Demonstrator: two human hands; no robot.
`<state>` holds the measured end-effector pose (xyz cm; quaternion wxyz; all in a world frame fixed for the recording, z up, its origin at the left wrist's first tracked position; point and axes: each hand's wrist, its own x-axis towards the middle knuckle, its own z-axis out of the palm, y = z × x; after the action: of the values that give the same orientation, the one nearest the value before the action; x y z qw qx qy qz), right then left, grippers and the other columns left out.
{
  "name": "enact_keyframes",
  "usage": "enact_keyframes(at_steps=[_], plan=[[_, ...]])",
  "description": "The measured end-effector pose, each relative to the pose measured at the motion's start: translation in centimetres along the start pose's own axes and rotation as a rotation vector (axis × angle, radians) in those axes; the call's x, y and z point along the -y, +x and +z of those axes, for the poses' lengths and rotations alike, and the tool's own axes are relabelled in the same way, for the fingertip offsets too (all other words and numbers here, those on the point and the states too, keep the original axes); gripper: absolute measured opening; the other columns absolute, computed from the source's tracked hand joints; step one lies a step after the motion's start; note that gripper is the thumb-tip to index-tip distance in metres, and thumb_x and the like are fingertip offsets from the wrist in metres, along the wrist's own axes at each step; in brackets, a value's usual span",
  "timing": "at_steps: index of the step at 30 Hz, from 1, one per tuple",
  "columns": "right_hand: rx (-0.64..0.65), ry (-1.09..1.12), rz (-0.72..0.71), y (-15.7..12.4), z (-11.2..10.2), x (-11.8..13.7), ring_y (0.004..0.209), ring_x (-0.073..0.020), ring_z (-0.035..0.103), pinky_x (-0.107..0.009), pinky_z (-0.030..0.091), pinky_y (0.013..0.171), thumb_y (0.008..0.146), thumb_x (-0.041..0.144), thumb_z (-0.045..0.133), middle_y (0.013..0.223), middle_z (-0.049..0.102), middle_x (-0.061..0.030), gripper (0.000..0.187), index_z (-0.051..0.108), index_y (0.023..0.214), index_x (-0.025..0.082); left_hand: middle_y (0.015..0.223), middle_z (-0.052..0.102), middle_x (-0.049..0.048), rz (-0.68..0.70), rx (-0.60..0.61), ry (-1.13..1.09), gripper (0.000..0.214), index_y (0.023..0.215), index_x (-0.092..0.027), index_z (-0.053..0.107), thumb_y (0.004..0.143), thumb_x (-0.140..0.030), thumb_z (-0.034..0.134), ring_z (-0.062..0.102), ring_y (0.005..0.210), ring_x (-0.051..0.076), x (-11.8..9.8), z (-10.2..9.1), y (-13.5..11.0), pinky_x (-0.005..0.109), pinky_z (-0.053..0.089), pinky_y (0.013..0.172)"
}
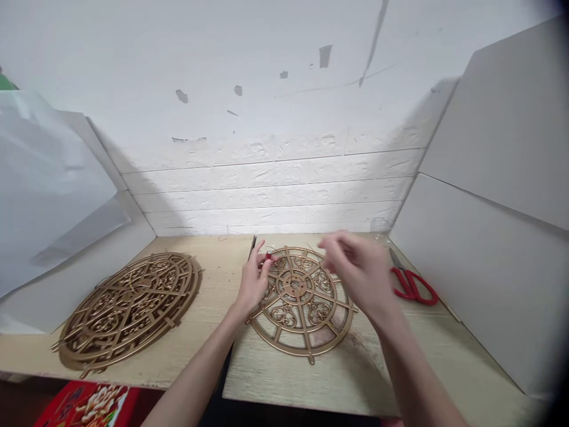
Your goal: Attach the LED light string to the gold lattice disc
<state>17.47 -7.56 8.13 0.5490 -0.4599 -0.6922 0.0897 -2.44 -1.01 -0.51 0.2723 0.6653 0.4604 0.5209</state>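
A round gold openwork frame (302,305) lies flat on the wooden table in front of me. My left hand (253,283) rests on its left rim, fingers pinched on a small red piece (268,257) at the frame's upper left edge. My right hand (355,270) hovers over the frame's right side, smeared by motion, fingers curled; what it holds, if anything, does not show. A thin wire or thread runs near the frame's top.
A stack of larger gold openwork discs (128,308) lies at the left. Red-handled scissors (411,284) lie at the right by grey boards (498,237). A dark thin tool (252,246) lies behind my left hand. A red printed box (84,406) sits below the table edge.
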Motion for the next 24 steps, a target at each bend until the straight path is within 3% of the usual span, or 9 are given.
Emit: enact_keyframes(at_steps=[3, 5, 8, 14, 20, 24], plan=[[0.162, -0.161, 0.097, 2.1, 2.4, -5.6, 0.061, -0.0146, 0.061, -0.023, 0.042, 0.057, 0.085, 0.025, 0.051, 0.067, 0.067, -0.0029, 0.020, 0.068, 0.079, 0.015, 0.102, 0.069, 0.0108, -0.034, 0.002, 0.064, 0.054, 0.140, -0.014, 0.029, 0.090, -0.027, 0.043, 0.062, 0.099, 0.019, 0.1, -0.2, 0.1, 0.039, 0.042, 0.093], [0.165, -0.199, 0.178, 2.1, 3.5, -9.0, 0.069, -0.0151, 0.063, -0.023, 0.044, 0.064, 0.085, 0.021, 0.052, 0.079, 0.070, -0.0043, 0.018, 0.068, 0.092, 0.015, 0.101, 0.069, 0.0107, -0.075, 0.013, 0.067, 0.056, 0.142, -0.013, 0.026, 0.090, -0.027, 0.043, 0.062, 0.100, 0.020, 0.1, -0.3, 0.2, 0.040, 0.040, 0.095], [0.161, -0.322, 0.323, 0.9, 4.2, -11.9, 0.075, -0.0166, 0.064, -0.024, 0.044, 0.066, 0.085, 0.021, 0.053, 0.086, 0.071, -0.0066, 0.019, 0.069, 0.092, 0.014, 0.100, 0.070, 0.0103, -0.089, 0.022, 0.073, 0.059, 0.142, -0.013, 0.024, 0.088, -0.024, 0.045, 0.061, 0.103, 0.020, -0.1, -0.4, 0.2, 0.039, 0.039, 0.096], [0.224, -0.620, 0.333, -0.4, 5.2, -12.2, 0.085, -0.0228, 0.061, -0.028, 0.039, 0.071, 0.082, 0.045, 0.060, 0.086, 0.068, -0.0109, 0.032, 0.072, 0.080, 0.016, 0.100, 0.071, 0.0102, -0.116, 0.046, 0.077, 0.060, 0.140, -0.014, 0.031, 0.086, -0.029, 0.050, 0.063, 0.097, 0.021, -0.4, -0.4, 0.2, 0.038, 0.042, 0.091], [0.231, -0.587, 0.370, -0.3, 5.9, -12.4, 0.077, -0.0195, 0.060, -0.027, 0.036, 0.066, 0.083, 0.033, 0.060, 0.082, 0.068, -0.0071, 0.020, 0.074, 0.079, 0.019, 0.099, 0.071, 0.0097, -0.108, 0.070, 0.079, 0.054, 0.136, -0.016, 0.038, 0.086, -0.031, 0.051, 0.064, 0.095, 0.021, -0.3, -0.4, 0.3, 0.036, 0.044, 0.086], [0.152, -0.435, 0.387, -0.2, 6.0, -12.9, 0.074, -0.0189, 0.061, -0.027, 0.037, 0.067, 0.079, 0.023, 0.058, 0.076, 0.069, -0.0054, 0.017, 0.072, 0.073, 0.017, 0.099, 0.071, 0.0095, -0.095, 0.068, 0.067, 0.051, 0.133, -0.016, 0.041, 0.086, -0.031, 0.050, 0.064, 0.099, 0.022, -0.3, -0.4, 0.3, 0.036, 0.045, 0.086]])
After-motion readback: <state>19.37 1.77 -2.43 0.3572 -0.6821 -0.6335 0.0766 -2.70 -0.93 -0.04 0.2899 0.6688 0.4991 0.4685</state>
